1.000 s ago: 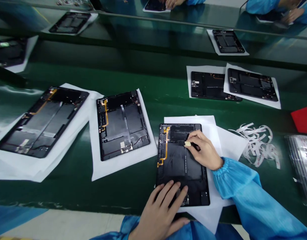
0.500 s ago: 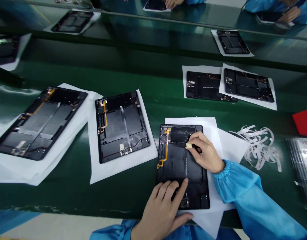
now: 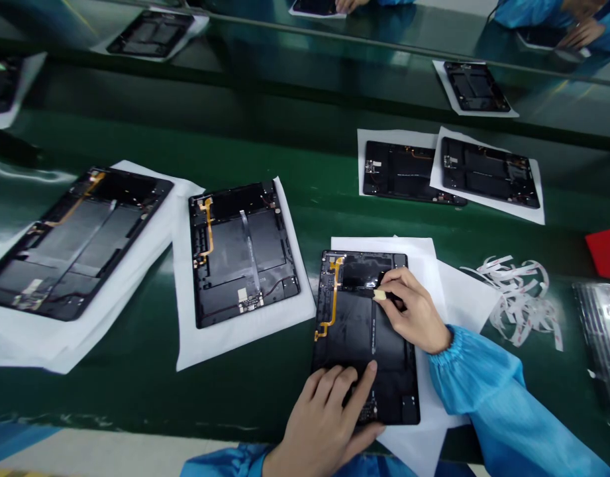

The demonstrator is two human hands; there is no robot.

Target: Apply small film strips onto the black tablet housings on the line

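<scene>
Yellow block pinched in the right hand over a black tablet shell; left hand laid unclenched on its near end.

Open bench beyond near casing — shells left and right

My left hand lies palm down, index finger stretched forward, other fingers bent. My right hand is closed in a pinch, its sleeved forearm slanting in from lower right.
</scene>
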